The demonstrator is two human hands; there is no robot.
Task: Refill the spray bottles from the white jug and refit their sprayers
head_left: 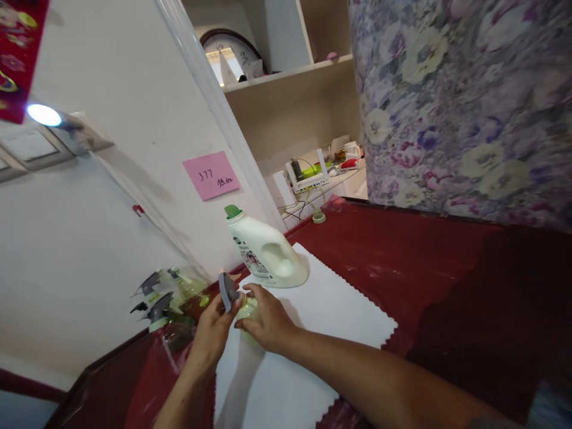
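My left hand [211, 333] is closed round the grey trigger head [228, 292] of a spray bottle. My right hand [270, 322] wraps the small pale yellow-green bottle [251, 308] below that head, its fingers round the upper part. The hands hide where head and bottle meet, so I cannot tell whether they are joined. Just behind them a large pale green detergent jug [268, 253] stands upright, with a green spout [232, 211] at its mouth. Under the jug and the small bottle lies a white mat [295, 369] with a scalloped edge.
Several spray bottles [172, 322] with dark trigger heads stand left, by the wall. A pale green round piece [319, 215] lies at the back of the red-covered table [370, 262]. Behind are a white router [308, 176], a shelf [290, 74] and a floral curtain-like cloth [460, 107].
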